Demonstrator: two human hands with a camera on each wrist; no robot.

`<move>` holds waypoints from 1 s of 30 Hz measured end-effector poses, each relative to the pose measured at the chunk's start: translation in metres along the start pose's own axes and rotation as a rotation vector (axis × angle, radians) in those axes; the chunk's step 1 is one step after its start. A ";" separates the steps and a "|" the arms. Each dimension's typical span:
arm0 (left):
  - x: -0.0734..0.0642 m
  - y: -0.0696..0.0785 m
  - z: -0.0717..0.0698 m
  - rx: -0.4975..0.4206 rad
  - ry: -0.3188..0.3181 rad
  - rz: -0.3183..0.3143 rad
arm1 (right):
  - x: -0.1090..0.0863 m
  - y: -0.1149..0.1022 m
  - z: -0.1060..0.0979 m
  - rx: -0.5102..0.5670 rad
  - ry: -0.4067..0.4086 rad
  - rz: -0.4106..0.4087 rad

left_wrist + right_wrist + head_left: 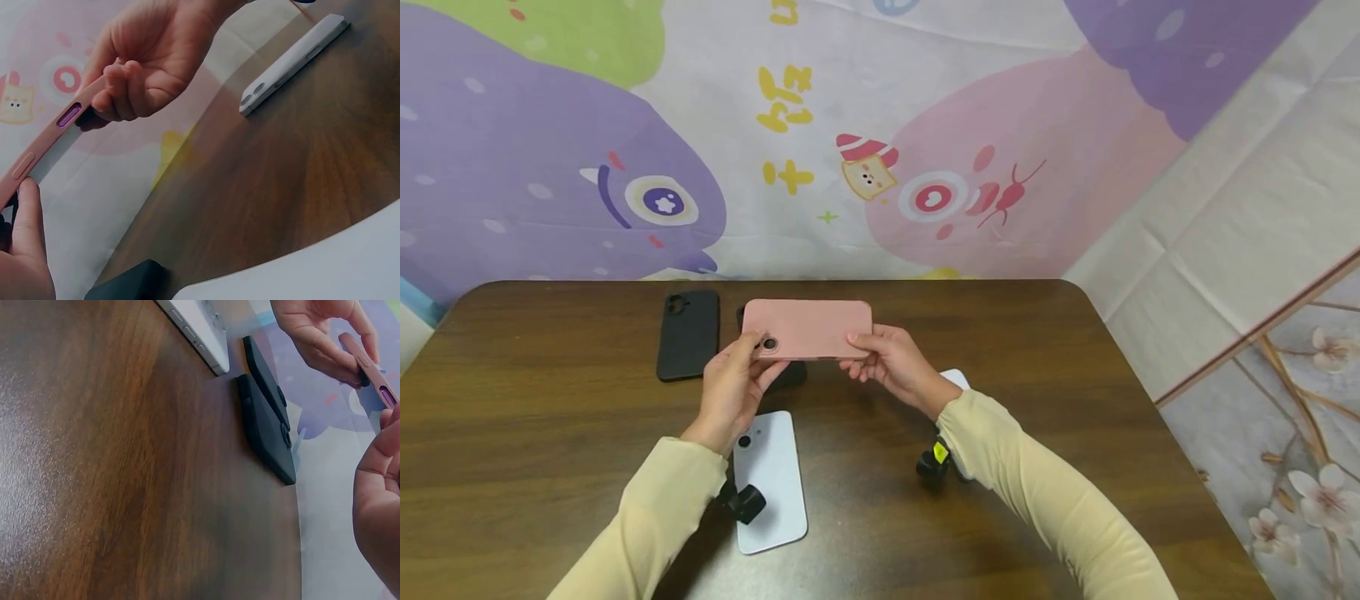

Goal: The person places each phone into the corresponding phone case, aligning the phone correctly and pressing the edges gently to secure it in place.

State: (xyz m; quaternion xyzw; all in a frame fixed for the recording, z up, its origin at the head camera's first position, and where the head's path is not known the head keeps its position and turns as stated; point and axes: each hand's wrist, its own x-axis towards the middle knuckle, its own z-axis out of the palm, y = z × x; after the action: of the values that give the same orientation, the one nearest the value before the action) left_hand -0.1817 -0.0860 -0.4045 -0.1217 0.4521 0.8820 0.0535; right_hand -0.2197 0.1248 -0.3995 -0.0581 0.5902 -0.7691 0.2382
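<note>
A phone in a pink case [808, 321] is held sideways above the table, its back and camera lens facing up in the head view. My left hand [730, 392] pinches its left end, thumb beside the lens. At the other end, my right hand [897, 362] grips it with the thumb on the back and fingers beneath. The left wrist view shows the pink case's edge [44, 150] with a side button and a slot showing purple inside. Part of that edge also appears in the right wrist view, between both hands.
A white phone [778, 487] lies below my left hand; another white phone [956, 379] is partly hidden under my right wrist. A black phone case [688, 337] lies at the back left, and a second black case [792, 375] is mostly covered by the pink one. A printed cloth hangs behind the table.
</note>
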 end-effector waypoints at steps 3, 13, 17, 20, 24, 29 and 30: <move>-0.001 -0.004 0.002 0.006 -0.020 -0.018 | 0.000 0.000 0.001 0.001 0.010 -0.009; -0.004 -0.023 0.013 0.098 -0.156 -0.026 | 0.000 0.003 0.006 0.009 0.001 -0.022; -0.004 -0.024 0.014 0.086 -0.154 0.008 | 0.000 0.005 0.006 0.015 0.001 -0.018; -0.004 -0.024 0.015 0.072 -0.128 0.010 | 0.000 0.006 0.006 0.020 -0.005 -0.008; -0.004 -0.024 0.017 0.056 -0.079 0.010 | 0.000 0.006 0.007 0.022 -0.015 0.005; -0.003 -0.023 0.018 0.044 -0.052 0.016 | -0.001 0.005 0.007 0.025 -0.040 0.017; -0.003 -0.022 0.018 0.044 -0.051 0.015 | -0.001 0.004 0.007 0.025 -0.048 0.019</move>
State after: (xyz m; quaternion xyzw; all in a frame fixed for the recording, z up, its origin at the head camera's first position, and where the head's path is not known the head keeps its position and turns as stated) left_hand -0.1771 -0.0582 -0.4112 -0.0945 0.4707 0.8751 0.0610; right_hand -0.2152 0.1181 -0.4011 -0.0678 0.5753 -0.7724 0.2603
